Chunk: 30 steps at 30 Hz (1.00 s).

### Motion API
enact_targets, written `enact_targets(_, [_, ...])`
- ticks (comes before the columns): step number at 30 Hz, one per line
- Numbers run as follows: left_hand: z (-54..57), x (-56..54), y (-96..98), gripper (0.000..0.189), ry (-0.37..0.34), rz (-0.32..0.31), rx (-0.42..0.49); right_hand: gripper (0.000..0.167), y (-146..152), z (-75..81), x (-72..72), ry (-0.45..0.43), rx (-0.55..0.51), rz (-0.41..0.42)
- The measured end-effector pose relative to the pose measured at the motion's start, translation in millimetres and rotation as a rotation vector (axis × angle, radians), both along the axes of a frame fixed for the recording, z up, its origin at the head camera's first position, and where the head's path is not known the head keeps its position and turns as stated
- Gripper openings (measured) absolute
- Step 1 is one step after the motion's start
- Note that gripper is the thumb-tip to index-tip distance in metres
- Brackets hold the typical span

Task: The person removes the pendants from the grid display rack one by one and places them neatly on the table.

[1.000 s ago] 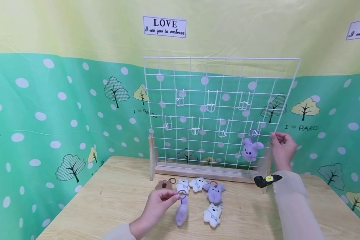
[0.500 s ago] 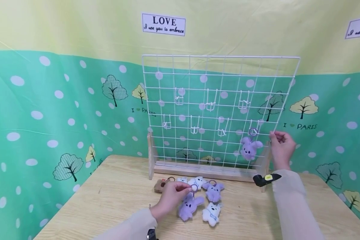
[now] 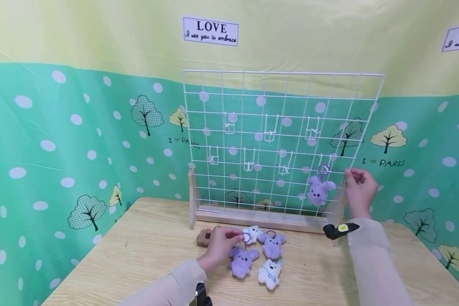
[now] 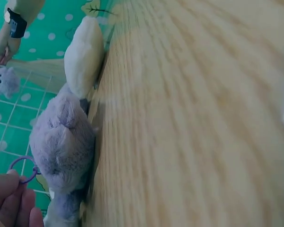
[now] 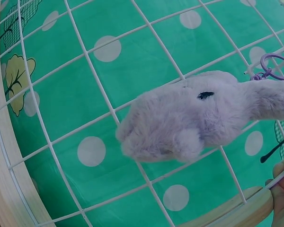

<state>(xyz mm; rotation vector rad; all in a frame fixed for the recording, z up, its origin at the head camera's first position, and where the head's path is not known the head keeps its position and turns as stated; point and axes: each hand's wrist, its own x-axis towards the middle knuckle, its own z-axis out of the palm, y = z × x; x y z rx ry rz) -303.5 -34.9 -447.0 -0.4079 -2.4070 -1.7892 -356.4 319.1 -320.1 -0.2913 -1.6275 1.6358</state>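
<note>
My left hand pinches the purple ring of a purple plush rabbit keychain, which faces the head camera low over the table. In the left wrist view, thumb and finger of the left hand meet at the ring, with the fluffy rabbit beside them. My right hand grips the right edge of a white wire grid rack just above its wooden foot. A matching purple rabbit keychain hangs by its ring from the lower right hook, left of that hand; it fills the middle of the right wrist view.
Another purple plush and a white bear keychain lie right of the left hand. Behind it are a second white bear and a partly covered brown plush. Several bare white hooks, such as the upper middle hook, sit on the grid.
My left hand has moved right with the held rabbit keychain, which has turned from edge-on to facing the head camera. The right hand has stayed on the rack's edge.
</note>
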Motion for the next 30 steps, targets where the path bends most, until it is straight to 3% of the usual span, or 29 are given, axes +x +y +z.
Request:
enact_targets(5, [-0.4,-1.8,1.1,0.008,0.018,0.017,-0.018,0.006,-0.6,-0.7,0.8,0.011,0.018,-0.012])
enact_targets(13, [4.5,-5.6,6.7,0.008,-0.07,0.064,-0.04,0.006,-1.5,-1.3,1.2,-0.012,0.037,-0.023])
enact_targets(17, [20.5,-4.9,13.7,0.012,-0.085,0.06,-0.041,0.007,-1.5,-0.7,0.0,0.011,0.014,-0.011])
enact_targets(22, [46.6,-6.5,32.2,0.018,-0.088,-0.032,0.076,0.007,-0.9,-0.7,-0.3,0.009,0.008,-0.01])
enact_targets(30, [83.7,-9.6,77.6,0.017,-0.053,-0.133,0.205,0.007,-1.2,0.2,1.7,-0.013,-0.001,-0.007])
